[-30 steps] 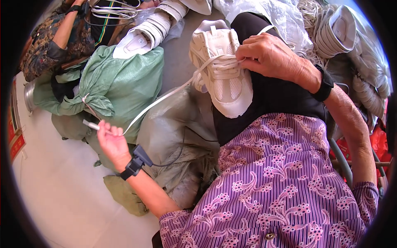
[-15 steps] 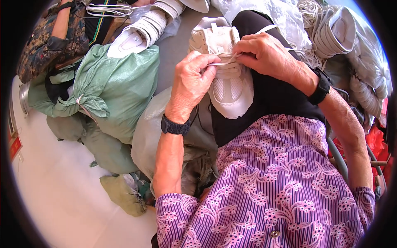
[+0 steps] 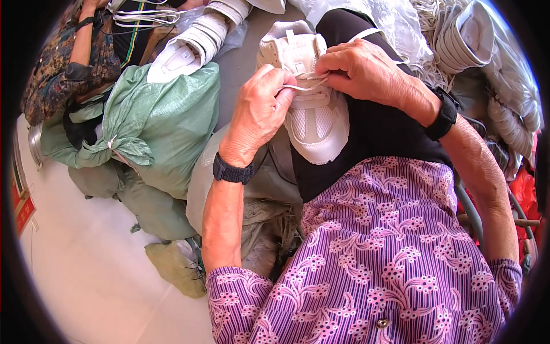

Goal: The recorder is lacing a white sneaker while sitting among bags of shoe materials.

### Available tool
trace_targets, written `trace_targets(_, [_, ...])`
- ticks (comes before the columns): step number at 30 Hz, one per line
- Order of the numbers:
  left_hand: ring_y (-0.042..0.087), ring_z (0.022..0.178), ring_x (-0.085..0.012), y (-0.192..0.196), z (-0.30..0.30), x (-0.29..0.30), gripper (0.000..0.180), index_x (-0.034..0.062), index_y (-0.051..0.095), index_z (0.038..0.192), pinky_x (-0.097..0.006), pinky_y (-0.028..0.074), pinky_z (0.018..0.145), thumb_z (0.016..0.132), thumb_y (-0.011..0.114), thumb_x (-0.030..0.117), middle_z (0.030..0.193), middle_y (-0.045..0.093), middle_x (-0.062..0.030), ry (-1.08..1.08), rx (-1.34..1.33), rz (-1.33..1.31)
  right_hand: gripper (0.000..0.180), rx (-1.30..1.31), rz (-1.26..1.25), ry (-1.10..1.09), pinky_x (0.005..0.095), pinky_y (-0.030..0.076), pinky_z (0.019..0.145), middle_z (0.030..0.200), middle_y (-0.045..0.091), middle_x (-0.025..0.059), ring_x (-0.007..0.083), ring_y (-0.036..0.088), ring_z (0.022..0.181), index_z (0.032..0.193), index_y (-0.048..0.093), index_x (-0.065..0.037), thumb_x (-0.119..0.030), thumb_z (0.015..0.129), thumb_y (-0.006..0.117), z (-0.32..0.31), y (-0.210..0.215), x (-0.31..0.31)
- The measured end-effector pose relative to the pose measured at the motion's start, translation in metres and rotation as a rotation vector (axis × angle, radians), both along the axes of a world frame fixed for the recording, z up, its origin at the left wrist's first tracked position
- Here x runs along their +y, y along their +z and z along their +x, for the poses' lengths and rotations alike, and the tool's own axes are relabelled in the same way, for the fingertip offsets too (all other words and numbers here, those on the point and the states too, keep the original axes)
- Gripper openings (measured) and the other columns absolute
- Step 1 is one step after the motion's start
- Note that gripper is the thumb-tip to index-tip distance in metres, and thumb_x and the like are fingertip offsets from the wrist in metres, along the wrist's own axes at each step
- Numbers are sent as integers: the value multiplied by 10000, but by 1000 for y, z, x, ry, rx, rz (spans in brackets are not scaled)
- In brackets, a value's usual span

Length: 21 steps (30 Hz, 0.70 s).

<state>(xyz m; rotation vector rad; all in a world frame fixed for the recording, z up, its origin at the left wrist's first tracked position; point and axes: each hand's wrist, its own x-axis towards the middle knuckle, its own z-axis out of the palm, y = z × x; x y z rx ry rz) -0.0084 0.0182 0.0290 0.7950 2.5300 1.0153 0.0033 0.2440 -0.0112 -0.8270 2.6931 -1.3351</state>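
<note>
A white sneaker (image 3: pixel 318 127) rests on my dark-trousered thigh, its toe toward me. Its mesh toe and padded tongue show. Across the upper part runs a white shoelace (image 3: pixel 309 86). My left hand (image 3: pixel 259 103), at the shoe's left side, pinches one part of the lace between thumb and forefinger. On the right side my right hand (image 3: pixel 366 71) is closed on another part of the same lace, fingertips close to the eyelets. A loose end of lace arcs up behind my right hand. The fingertips of my right hand are partly hidden.
A tied green sack (image 3: pixel 172 120) stands at left, with nested white shoes (image 3: pixel 172 62) on it. More stacked shoes (image 3: pixel 467 40) and a bundle of laces (image 3: pixel 427 17) lie at upper right. Another person's arm (image 3: pixel 85 43) shows at upper left.
My left hand has shifted slightly left and down, drawing the lace away from the shoe's middle. My right hand has moved a little left. The shoe stays on my thigh.
</note>
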Motion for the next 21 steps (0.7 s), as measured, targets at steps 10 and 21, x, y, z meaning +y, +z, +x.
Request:
trace_targets(10, [541,714,-145,-6,6,-7,56,3,601,894,-275,447,649,852,615,37,793,565,-51,153,-149,81,122,-38,72,-2,379,507,700,788,664,108,287,654,759,864,661,-57,-114,758,640,-2,-1,-2])
trace_targets(21, [626,724,-253,2,-6,-1,154,43,641,943,-344,506,634,789,651,36,825,614,-103,16,93,-10,134,1,-33,-33,404,516,688,772,671,124,309,656,763,856,674,-84,-161,760,620,-2,-7,-2])
